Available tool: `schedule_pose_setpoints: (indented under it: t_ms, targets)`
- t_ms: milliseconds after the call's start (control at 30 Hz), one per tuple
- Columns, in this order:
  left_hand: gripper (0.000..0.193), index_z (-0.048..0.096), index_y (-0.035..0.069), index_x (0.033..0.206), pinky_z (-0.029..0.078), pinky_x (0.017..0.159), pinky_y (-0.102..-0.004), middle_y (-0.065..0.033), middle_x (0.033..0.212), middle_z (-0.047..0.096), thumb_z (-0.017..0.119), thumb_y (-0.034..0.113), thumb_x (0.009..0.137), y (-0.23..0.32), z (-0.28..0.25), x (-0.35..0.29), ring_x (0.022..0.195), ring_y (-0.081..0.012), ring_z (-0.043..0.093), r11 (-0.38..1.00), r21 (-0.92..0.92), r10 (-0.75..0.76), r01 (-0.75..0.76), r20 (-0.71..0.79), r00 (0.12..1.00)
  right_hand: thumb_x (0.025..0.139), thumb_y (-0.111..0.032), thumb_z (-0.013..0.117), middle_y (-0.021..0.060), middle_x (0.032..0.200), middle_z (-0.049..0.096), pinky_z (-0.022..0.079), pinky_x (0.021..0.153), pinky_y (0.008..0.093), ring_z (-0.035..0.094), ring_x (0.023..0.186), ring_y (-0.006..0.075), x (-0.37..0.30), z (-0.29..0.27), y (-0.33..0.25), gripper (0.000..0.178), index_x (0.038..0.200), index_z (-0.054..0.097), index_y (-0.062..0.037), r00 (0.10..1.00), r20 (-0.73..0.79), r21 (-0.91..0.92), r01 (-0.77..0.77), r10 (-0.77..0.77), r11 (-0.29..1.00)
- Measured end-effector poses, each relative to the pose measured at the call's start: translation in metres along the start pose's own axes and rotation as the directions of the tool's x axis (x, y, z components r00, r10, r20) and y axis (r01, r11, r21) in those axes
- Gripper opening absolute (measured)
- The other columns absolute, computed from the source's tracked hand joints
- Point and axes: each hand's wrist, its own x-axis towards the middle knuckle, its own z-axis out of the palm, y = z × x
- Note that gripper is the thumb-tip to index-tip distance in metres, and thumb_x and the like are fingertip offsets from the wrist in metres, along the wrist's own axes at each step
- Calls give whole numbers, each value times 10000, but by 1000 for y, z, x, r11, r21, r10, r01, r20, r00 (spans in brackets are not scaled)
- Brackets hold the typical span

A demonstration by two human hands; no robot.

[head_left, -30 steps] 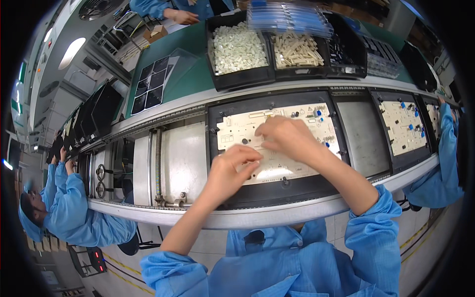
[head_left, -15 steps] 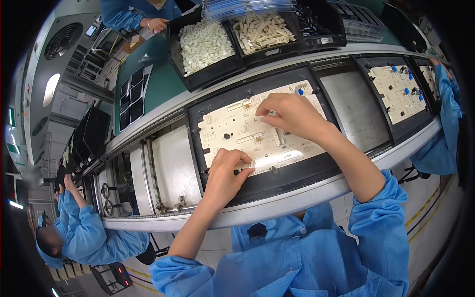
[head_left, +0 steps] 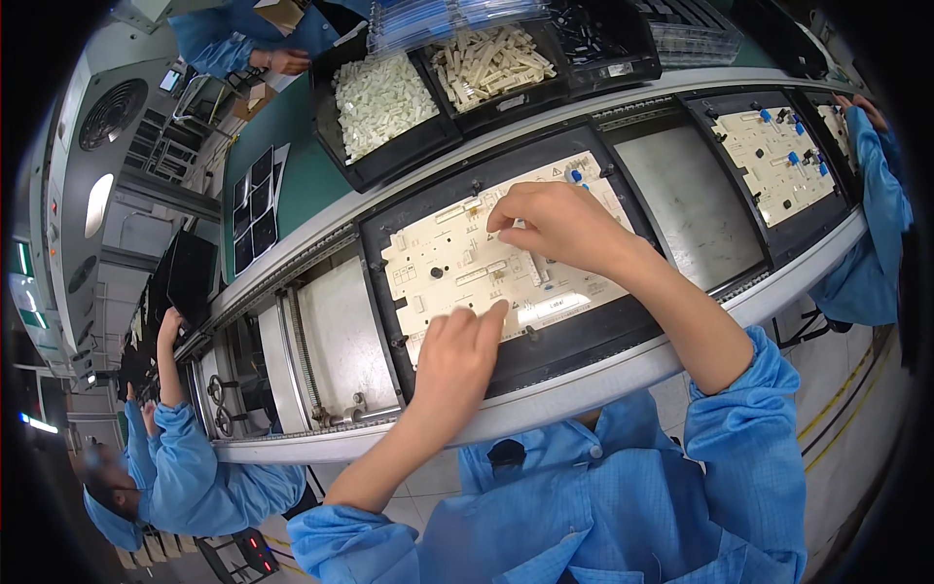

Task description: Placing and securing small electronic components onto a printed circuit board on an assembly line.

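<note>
A cream circuit board [head_left: 409,311] with white connectors lies in a black frame [head_left: 382,321] in front of me. Over its near left part is my left hand [head_left: 455,358], back upward, one finger stretched toward the board and the thumb hidden. My right hand [head_left: 559,226] hovers over the board's upper middle, with fingers curled toward the thumb. Whatever its fingertips may hold is too small to make out. Beyond my right hand, a blue component [head_left: 576,176] stands near the board's far right corner. A small black round part [head_left: 436,273] sits left of centre.
Black bins of white connectors [head_left: 384,107] and longer cream connectors [head_left: 491,66] stand behind the rail. To the right, another framed board [head_left: 773,165] carries blue parts. A metal conveyor edge [head_left: 545,399] runs before me. People in blue work at left, far side and right.
My left hand has turned from a pinch at the board's near edge to back upward, one finger stretched out. My right hand stays over the same area. The view has shifted slightly.
</note>
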Motion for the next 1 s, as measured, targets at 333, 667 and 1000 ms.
schedule_pose_setpoints:
  t_ms: [333,667,1000]
  targets:
    - [797,351,-39,1371,319,1028,-483,-271,1248,502,605,452,797,25,-2,-18,1230,-377,436,990,120,61,-79,142,988,794,-148,654,86,925,658,497,686,320,621,777,226,-4,-52,33,182,943,674,-45,946,-301,-146,-171,121,974]
    - [499,490,4,1268,398,907,-418,-217,1080,581,610,259,855,-32,-5,32,1042,-349,529,960,-281,-67,11,-191,979,831,-407,576,182,746,663,507,721,437,644,792,356,-13,-56,54,406,786,701,-23,817,-30,-485,-515,575,707]
    - [285,609,33,1055,434,792,-376,-115,960,630,670,88,782,-58,7,36,909,-291,571,959,-285,-134,6,-431,892,765,-164,633,138,883,678,511,722,395,656,827,311,97,-119,150,207,945,662,-67,867,-428,-379,-429,256,820]
